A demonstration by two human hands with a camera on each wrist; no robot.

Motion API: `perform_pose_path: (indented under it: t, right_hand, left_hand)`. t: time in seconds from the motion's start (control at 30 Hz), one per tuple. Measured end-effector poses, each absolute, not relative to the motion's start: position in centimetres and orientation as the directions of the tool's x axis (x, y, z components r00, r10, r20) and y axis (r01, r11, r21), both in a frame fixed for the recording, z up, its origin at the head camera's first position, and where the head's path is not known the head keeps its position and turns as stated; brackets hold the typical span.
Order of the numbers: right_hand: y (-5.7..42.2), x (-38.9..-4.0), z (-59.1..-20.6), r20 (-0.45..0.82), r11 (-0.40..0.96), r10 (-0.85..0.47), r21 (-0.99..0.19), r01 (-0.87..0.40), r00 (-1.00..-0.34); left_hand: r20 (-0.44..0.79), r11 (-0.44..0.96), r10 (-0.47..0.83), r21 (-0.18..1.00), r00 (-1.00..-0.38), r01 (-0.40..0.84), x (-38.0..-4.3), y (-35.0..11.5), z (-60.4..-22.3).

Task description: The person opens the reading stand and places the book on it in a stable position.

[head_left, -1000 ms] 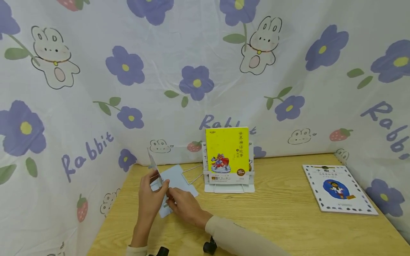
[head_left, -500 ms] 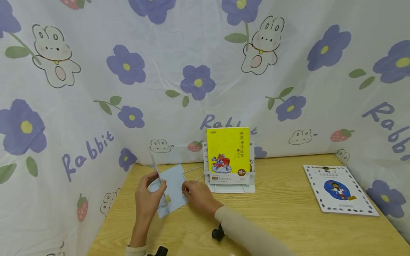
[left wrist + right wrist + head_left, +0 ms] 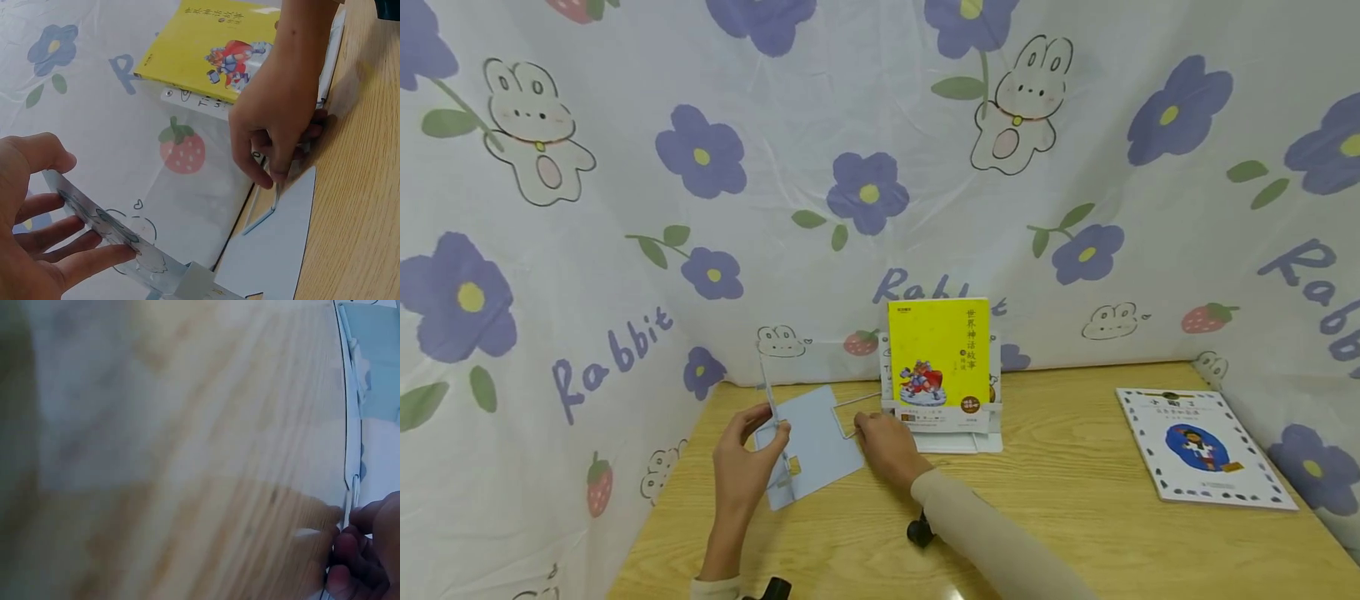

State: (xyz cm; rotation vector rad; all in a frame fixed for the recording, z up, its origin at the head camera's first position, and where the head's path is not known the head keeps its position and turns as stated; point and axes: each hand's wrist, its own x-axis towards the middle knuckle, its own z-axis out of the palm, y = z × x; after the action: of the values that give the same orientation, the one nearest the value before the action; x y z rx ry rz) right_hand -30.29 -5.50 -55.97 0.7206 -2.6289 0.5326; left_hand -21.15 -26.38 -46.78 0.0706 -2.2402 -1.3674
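Observation:
My left hand grips the upright panel of a pale metal book stand, thumb on one side and fingers on the other. The stand's flat base plate lies on the table at the left, with a rectangular cutout near the panel. A bent wire support reaches from the plate towards the yellow book. My right hand pinches this wire beside the plate's right edge, and the left wrist view shows its fingertips on the wire. In the right wrist view the right hand is partly cut off at the edge.
Just right of the right hand, a yellow book leans upright on a second white stand. A white picture book lies flat at the table's right. Behind hangs a cloth printed with rabbits and flowers.
My right hand has moved right, from beside the panel across the base plate to the wire support. The left hand keeps its hold on the panel.

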Motion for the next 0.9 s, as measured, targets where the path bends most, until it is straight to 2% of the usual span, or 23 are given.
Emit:
perform_pose_path:
  t: [0.23, 0.73, 0.9]
  right_hand:
    - [-5.9, -30.6, -55.9, 0.384, 0.838, -0.445, -0.139, -0.527, -0.809]
    - [-6.4, -31.9, -55.4, 0.269, 0.821, -0.532, -0.067, -0.566, -0.803]
    - [-6.5, -31.9, -55.5, 0.282, 0.812, -0.551, -0.034, -0.582, -0.786]
  left_hand:
    - [0.378, 0.483, -0.307, 0.853, -0.873, 0.2, -21.0, -26.4, -46.8]
    - [0.386, 0.482, -0.31, 0.851, -0.869, 0.206, -21.1, -26.4, -46.5]
    - [0.394, 0.486, -0.31, 0.848, -0.865, 0.212, -21.2, -26.4, -46.5]
